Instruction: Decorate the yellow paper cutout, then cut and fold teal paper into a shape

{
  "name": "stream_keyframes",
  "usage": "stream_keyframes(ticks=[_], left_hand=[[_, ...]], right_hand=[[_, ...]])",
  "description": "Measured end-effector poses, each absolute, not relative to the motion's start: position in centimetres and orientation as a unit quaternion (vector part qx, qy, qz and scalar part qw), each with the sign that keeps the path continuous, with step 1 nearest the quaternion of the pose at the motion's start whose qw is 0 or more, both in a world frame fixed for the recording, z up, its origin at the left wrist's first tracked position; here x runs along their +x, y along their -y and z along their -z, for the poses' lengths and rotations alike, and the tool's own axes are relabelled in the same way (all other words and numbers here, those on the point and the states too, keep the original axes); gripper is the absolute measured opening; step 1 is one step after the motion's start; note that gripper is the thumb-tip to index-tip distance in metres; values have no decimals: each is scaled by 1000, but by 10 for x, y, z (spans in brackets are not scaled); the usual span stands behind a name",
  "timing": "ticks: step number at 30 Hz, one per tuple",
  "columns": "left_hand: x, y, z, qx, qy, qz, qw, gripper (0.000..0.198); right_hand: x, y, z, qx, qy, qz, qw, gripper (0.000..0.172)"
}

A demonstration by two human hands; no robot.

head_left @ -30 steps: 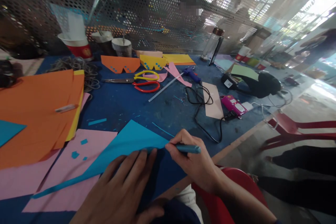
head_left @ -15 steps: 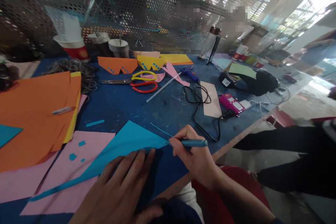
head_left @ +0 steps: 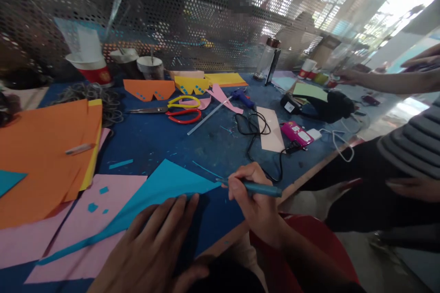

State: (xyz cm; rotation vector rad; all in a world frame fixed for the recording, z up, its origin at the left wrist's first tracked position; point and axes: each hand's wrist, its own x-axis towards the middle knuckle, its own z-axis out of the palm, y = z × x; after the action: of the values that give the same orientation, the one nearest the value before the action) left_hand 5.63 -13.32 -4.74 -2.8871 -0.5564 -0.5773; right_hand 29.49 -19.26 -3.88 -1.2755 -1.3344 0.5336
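Observation:
My left hand (head_left: 154,247) lies flat with fingers spread, pressing on a dark blue sheet beside a triangular light blue paper (head_left: 154,192). My right hand (head_left: 252,203) is closed around a teal craft knife (head_left: 261,188) whose tip touches the right corner of the blue paper. The blue paper rests partly on a pink sheet (head_left: 79,229) dotted with small blue scraps.
Orange sheets (head_left: 41,155) lie at the left. Scissors (head_left: 175,111), a glue gun (head_left: 242,97) with a black cord (head_left: 254,142), a pink box (head_left: 295,132) and cups (head_left: 92,68) sit farther back. Another person (head_left: 395,155) reaches over the table's right edge. A mesh wall (head_left: 189,13) stands behind.
My right hand drew the knife slightly to the right, off the blue paper's corner. Another person stepped in at the right and stretched an arm over the table. My left hand stayed put.

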Motion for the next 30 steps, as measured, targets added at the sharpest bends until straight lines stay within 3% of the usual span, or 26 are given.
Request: stream_keyframes(ticks=[11, 20, 30], left_hand=[[58, 135, 48, -958, 193, 198, 71, 91], [57, 139, 49, -958, 194, 197, 76, 85], [37, 146, 59, -963, 178, 191, 72, 94]], right_hand=[[295, 194, 37, -554, 558, -298, 542, 4], [294, 188, 33, -580, 566, -287, 511, 13], [294, 187, 41, -589, 548, -301, 511, 17]])
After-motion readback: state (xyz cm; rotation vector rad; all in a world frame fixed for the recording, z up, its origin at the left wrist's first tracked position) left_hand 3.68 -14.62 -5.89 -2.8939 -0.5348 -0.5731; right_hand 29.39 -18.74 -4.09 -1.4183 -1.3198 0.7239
